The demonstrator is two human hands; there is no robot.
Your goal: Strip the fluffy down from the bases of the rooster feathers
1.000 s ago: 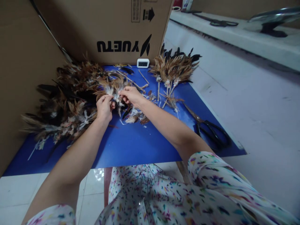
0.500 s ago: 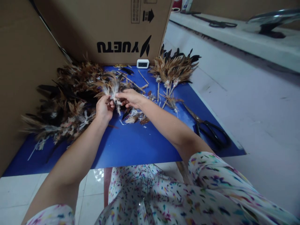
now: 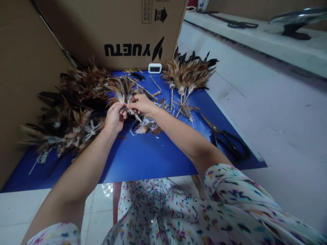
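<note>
A small bunch of brown and dark feathers with pale fluffy bases fans upward between my hands, above the blue board. My left hand pinches the base of the bunch from the left. From the right, my right hand has thumb and fingers closed on the same pale base. A light stem end sticks out below the fingers. Loose feathers and fluff lie just below my right hand. What the fingertips cover at the base is hidden.
Feather heaps fill the board's left side. Feather bunches on sticks lie at the back right. Black-handled scissors rest at the right edge of the blue board. A small white digital clock stands before a cardboard box.
The feather bunch has turned and its feathers now spread more upright. My right fingers have curled in closer to the base, and my two hands' fingertips are nearer each other.
</note>
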